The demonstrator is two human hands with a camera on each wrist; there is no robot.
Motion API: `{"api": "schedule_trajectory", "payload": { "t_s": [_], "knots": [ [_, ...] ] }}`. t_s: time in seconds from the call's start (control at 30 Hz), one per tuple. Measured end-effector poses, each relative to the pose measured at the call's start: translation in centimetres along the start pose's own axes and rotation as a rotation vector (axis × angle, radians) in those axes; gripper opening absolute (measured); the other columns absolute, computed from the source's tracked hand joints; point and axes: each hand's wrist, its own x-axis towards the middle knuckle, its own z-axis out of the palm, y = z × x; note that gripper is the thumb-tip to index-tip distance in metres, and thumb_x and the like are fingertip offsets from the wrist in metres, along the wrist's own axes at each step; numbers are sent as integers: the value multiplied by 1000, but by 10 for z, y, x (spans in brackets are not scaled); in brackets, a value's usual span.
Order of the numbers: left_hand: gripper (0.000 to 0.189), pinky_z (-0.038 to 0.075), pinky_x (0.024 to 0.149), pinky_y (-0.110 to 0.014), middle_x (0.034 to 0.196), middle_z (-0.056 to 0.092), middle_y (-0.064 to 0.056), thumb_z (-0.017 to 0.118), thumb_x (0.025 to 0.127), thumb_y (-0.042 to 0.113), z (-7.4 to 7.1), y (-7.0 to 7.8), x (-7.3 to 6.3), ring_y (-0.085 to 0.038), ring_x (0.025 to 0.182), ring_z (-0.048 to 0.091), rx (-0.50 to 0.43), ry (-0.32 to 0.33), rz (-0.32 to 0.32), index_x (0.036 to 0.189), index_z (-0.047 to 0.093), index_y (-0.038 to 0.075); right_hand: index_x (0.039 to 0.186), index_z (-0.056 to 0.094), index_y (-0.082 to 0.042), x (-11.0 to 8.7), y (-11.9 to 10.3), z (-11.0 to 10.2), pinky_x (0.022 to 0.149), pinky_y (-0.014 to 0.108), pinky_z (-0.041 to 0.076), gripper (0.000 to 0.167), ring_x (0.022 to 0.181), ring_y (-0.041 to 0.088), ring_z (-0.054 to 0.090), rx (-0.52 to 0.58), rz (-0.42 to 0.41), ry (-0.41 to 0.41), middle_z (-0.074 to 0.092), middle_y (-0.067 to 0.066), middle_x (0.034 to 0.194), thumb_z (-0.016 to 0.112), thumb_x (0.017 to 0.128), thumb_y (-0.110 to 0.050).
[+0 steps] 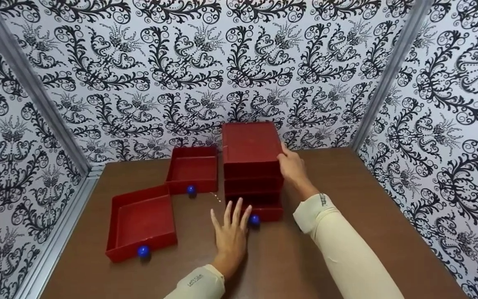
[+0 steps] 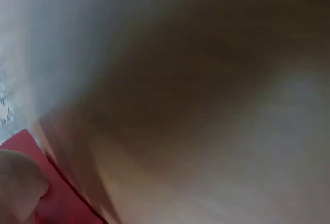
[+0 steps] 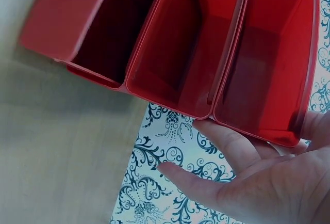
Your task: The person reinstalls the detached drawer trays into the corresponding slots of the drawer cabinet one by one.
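A red cabinet [image 1: 250,143] with stacked openings stands against the back wall. At its base, a red drawer [image 1: 271,214] with a blue ball knob [image 1: 254,219] sits in the lowest opening, its front sticking out a little. My left hand [image 1: 231,238] has its fingers spread, fingertips overlapping the left part of that drawer front in the head view. Red shows past a finger in the blurred left wrist view. My right hand [image 1: 293,168] rests along the cabinet's right side near the top front corner. Its fingers [image 3: 227,144] lie mostly straight there in the right wrist view.
Two red drawers lie on the brown table [image 1: 313,265] left of the cabinet: a rear drawer [image 1: 195,169] with a blue knob [image 1: 191,189], and a nearer drawer [image 1: 145,220] with a blue knob [image 1: 143,251]. Patterned walls [image 1: 181,62] surround the table.
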Motion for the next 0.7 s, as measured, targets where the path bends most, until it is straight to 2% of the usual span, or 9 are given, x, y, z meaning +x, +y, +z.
{"api": "schedule_trajectory", "payload": {
  "t_s": [0.1,0.3,0.5,0.53,0.6,0.7],
  "knots": [
    [69,23,118,-73,173,13,1,55,101,48,3,0,9,-25,158,23,-31,-15,-7,162,24,38,157,37,-29,1,2,2,115,53,39,58,140,39,48,1,-3,3,41,3,161,43,100,-34],
    [71,25,120,-67,172,21,3,60,98,49,12,2,23,-24,156,28,-50,54,-35,161,30,36,157,37,-31,3,2,3,115,54,39,58,142,39,47,0,3,11,41,3,160,43,99,-34],
    [64,25,121,-65,171,22,-1,56,101,31,9,1,32,-25,155,27,-82,34,-27,160,32,34,157,37,-32,4,3,3,115,54,39,58,142,39,47,6,3,14,41,4,160,44,99,-35],
    [63,25,121,-64,171,23,-2,54,101,30,9,1,32,-26,155,28,-78,51,-22,160,34,33,157,37,-32,4,3,3,115,54,40,58,142,39,48,7,4,15,41,4,160,44,99,-35],
    [57,29,119,-64,167,32,-6,49,100,23,10,2,34,-28,152,35,-63,153,12,157,42,25,156,37,-32,4,3,3,115,54,40,58,141,39,48,7,2,18,42,4,160,44,99,-34],
    [46,45,109,-59,145,59,-11,44,97,17,12,7,37,-31,132,57,-51,439,108,138,63,13,157,36,-31,4,4,3,114,54,40,58,140,38,49,1,-5,10,42,4,160,43,100,-34]
  ]
}}
